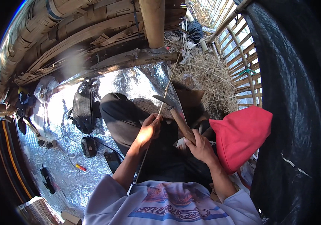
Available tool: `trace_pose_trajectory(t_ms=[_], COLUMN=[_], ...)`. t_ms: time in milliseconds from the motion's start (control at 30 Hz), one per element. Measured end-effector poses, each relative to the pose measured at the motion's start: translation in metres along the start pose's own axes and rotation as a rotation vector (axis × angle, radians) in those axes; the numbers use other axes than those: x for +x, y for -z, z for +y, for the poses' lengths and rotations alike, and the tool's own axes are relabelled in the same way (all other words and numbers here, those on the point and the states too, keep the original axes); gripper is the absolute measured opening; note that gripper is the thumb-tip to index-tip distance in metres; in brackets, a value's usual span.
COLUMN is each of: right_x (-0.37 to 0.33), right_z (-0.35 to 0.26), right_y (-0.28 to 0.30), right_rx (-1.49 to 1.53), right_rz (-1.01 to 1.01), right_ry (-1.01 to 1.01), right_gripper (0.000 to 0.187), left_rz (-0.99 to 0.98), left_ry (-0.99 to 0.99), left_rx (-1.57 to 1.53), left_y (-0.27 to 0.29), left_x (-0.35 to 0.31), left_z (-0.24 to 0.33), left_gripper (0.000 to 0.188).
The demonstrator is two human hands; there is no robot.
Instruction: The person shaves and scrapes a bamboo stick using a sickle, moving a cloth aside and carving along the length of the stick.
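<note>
My left hand [150, 129] is closed round a long, thin bamboo stick [167, 88]. The stick runs up from near my lap toward the wooden beam and slants slightly right. In my right hand [200, 146] is a curved knife [183, 125] with a thick wooden handle. Its dark hooked blade [162, 98] points left and lies across the stick, just above my left fist; I cannot tell whether they touch. Both hands are over my lap, with my dark-trousered knee [119, 116] bent beside the left one.
Silver foil sheeting [67, 187] on the left carries a black bag [82, 108], a phone [111, 161], cables and a red-yellow tool [80, 167]. A red cloth item [243, 135] is close to my right forearm. Straw [213, 78] and bamboo slats [241, 56] lie beyond.
</note>
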State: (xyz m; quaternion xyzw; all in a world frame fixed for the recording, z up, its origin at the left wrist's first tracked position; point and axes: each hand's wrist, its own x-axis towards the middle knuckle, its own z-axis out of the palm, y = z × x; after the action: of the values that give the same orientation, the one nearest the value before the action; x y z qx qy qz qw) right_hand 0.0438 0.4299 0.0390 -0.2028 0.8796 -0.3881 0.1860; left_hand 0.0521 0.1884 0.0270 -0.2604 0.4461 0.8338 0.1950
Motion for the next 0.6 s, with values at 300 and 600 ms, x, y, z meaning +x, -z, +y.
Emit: trace_pose_trajectory(t_ms=[300, 600], right_x=[0.006, 0.003], right_z=[-0.004, -0.011], right_y=[0.012, 0.018], right_rx=[0.017, -0.162], right_rz=[-0.015, -0.084], right_ry=[-0.032, 0.084], right_gripper=[0.042, 0.046], left_rz=[0.089, 0.102], left_ry=[-0.050, -0.078], left_rx=[0.107, 0.051], left_y=[0.001, 0.008], left_x=[0.003, 0.003], left_z=[-0.008, -0.014], left_gripper=[0.020, 0.023])
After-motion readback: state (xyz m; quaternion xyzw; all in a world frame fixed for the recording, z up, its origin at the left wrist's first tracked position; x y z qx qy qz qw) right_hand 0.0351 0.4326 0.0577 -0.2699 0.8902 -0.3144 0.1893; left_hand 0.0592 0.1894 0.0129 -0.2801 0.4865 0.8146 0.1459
